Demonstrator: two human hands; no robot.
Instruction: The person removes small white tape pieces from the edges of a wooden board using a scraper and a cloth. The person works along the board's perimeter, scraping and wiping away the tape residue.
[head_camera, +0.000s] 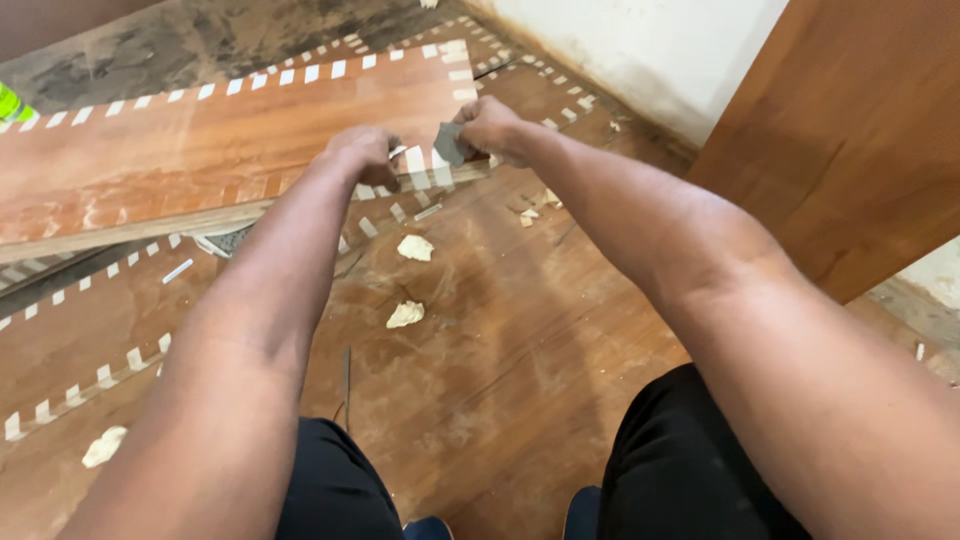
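Down below, floor: I see a wide reddish-brown wooden floor panel with a border of small pale inlay rectangles (500, 400), dusty and scuffed, filling most of the view.
Board: a long reddish-brown wooden plank edged with the same pale inlay pieces (200, 150) lies across the upper left, its near edge raised off the floor panel.
Upright panel: a plain brown wooden board (850, 130) leans at the right against a white wall (650, 50).
Legs: black trousers (690, 470) show at the bottom, knees apart.
Left hand (360, 155): I see it closed, knuckles up, pressing down on the near edge of the plank by its right-hand corner; what the fingers wrap I cannot tell.
Right hand (495, 130): curled tight around a small flat grey piece, like a scrap of sandpaper (450, 145), held against that same corner of the plank, just beside the left hand.
Debris: pale cream crumpled scraps (415, 247) lie on the floor panel below the hands, with loose pale inlay slivers (428, 212) near them.
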